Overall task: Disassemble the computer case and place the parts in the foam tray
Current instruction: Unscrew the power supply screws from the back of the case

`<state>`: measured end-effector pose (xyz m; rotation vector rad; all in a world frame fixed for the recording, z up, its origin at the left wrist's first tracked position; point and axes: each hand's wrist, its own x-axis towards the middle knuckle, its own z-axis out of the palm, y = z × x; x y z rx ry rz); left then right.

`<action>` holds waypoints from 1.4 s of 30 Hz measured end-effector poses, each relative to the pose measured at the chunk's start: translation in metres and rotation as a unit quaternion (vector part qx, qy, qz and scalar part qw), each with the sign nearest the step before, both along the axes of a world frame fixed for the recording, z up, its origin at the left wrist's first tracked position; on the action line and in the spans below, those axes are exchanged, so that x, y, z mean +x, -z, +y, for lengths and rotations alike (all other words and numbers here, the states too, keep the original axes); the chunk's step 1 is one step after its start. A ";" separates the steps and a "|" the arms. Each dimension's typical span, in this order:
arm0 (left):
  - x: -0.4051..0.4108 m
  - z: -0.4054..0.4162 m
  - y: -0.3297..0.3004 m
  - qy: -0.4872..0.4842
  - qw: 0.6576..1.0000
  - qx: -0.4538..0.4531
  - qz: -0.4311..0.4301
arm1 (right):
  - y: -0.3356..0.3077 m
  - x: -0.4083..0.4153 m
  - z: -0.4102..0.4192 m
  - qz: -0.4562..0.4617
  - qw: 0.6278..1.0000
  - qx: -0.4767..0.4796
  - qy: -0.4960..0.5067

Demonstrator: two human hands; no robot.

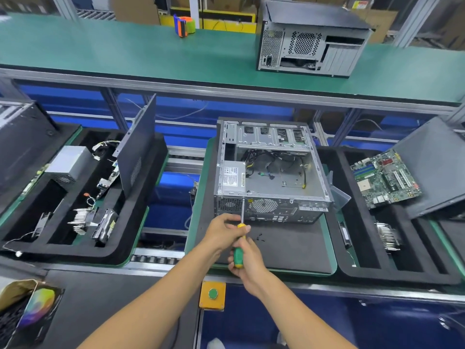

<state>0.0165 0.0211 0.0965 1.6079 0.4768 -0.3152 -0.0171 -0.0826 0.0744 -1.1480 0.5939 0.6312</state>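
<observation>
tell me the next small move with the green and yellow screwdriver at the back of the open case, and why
Probably keep turning the green and yellow screwdriver to back out that rear screw. Its tip sits at the top edge of the open grey metal computer case, by the silver power supply still inside. The right hand grips the handle; the left hand steadies the shaft.

both bare forearms reach up from the bottom of the frame and meet at lower centre. the right hand [247, 260] is curled in a grip, knuckles toward the camera. the left hand [224, 231] sits just above it, fingertips pinching.
</observation>
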 end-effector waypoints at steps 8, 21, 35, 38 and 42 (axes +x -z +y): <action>0.001 0.006 -0.004 0.037 0.997 -0.064 0.020 | 0.001 0.003 -0.010 0.021 0.994 0.103 -0.013; 0.053 -0.019 0.007 -0.131 0.971 -0.190 0.059 | -0.003 0.011 -0.009 0.027 0.997 0.069 0.022; 0.062 -0.016 0.011 -0.146 0.956 -0.246 0.060 | 0.000 0.014 -0.009 0.062 0.995 0.056 0.062; 0.062 -0.018 0.012 -0.151 0.958 -0.237 0.053 | 0.000 0.017 -0.012 0.080 0.992 0.087 0.042; 0.062 -0.018 0.013 -0.156 0.956 -0.242 0.051 | -0.001 0.023 -0.016 0.074 0.989 0.124 0.023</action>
